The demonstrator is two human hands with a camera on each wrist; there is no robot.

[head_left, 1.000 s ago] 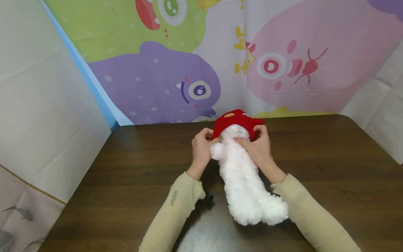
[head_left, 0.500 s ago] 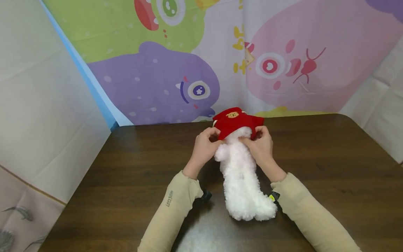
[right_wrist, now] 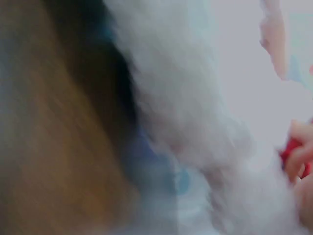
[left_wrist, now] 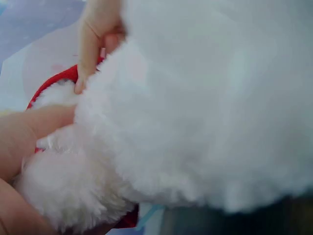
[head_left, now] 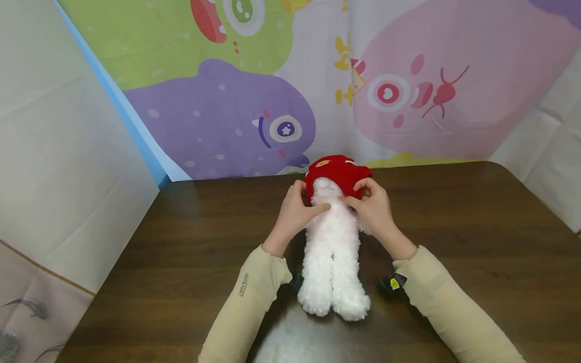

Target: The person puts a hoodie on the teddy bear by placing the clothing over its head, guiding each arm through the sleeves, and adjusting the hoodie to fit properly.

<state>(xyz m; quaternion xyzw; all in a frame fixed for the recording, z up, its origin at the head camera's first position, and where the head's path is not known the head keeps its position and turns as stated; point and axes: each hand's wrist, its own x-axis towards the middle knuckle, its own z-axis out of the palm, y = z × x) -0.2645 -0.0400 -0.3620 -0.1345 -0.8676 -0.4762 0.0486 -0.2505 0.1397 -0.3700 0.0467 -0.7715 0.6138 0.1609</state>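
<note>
A white toy [head_left: 333, 234] is near the middle of the table's [head_left: 204, 227] far edge, with its two legs [head_left: 317, 282] pointing toward the near edge. I cannot tell if it touches the wood. A red cloth [head_left: 340, 174] goes around its top end, up by the far edge.

The left hand [head_left: 292, 209] holds the toy near the top, with its thumb on the white fur and its fingers bent by the red rim. The right hand [head_left: 376, 209] pinches the red rim on the other side, between thumb and finger. So both hands are busy.

The step now looks like fixing how the red cloth sits on the toy's top. I think the next move needs small, soft tugs on the rim, the same on both sides, with the toy held straight.

The toy looks fluffy and squishy, with a long body and round, puffy feet. The red cloth looks soft and bendy, a bit like a cap, with a tan patch [head_left: 322, 163] on it. The fur would likely squash under a pinch. The table is dark brown, with stripes like wood and a round far right corner.
</note>
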